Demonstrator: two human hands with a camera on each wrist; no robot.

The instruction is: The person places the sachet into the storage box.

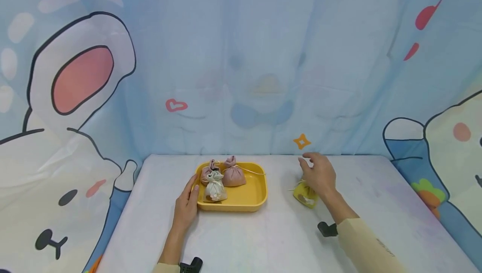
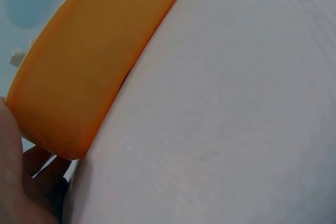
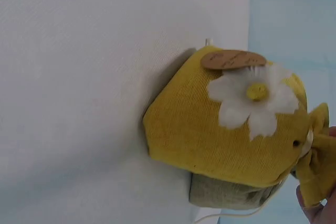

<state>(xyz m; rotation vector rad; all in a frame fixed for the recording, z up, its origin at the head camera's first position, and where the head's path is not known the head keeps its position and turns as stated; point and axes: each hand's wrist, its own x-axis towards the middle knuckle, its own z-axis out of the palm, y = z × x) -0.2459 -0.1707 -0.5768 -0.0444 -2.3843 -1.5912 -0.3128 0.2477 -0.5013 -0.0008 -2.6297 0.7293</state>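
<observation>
At the left side of a yellow tray (image 1: 241, 200), my left hand (image 1: 185, 206) grips the edge; in the left wrist view its fingers (image 2: 50, 177) curl by the tray's corner (image 2: 79, 77). Inside the tray's left half sit a pink drawstring pouch (image 1: 234, 176), a darker pink one (image 1: 206, 174) and a pale one with flowers (image 1: 215, 188). To the right, my right hand (image 1: 320, 174) is over a yellow drawstring pouch (image 1: 306, 193). The right wrist view shows fingertips pinching its gathered neck, a white flower (image 3: 254, 95) on its front. A grey-olive pouch (image 3: 220, 190) shows partly behind it.
A white cloth-covered table (image 1: 260, 239) lies under everything. Behind it hangs a light blue curtain (image 1: 263, 55) with cartoon animals. Black wrist mounts (image 1: 191, 264) show at both sleeves.
</observation>
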